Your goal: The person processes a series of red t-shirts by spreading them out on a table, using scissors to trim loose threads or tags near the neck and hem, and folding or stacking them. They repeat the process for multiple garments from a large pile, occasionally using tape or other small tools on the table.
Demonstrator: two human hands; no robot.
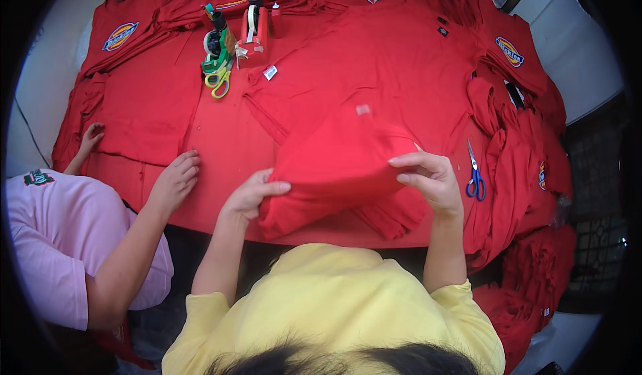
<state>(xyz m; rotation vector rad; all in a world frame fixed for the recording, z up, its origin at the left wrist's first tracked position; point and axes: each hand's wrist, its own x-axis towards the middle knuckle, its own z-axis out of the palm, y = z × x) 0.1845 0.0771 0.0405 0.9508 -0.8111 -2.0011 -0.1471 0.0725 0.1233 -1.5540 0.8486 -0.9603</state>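
Note:
A red T-shirt (334,174) is lifted at the near edge of the table, its lower part hanging in a loose fold. My left hand (250,193) pinches its left edge, thumb on top. At the opposite edge, my right hand (429,176) grips the cloth between thumb and fingers; the fingertips partly hide the hold. A small pale label (362,110) shows on the far part of the raised cloth. Beyond it, another red T-shirt (394,67) lies spread flat, with a white tag (270,72) by its left edge.
Blue-handled scissors (475,182) lie right of my right hand. Farther off stand a green tape dispenser (217,54) with yellow-green scissors (218,80) and a red tape dispenser (253,40). Red shirts (528,167) heap at the right. A co-worker's hand (176,179) rests at the left.

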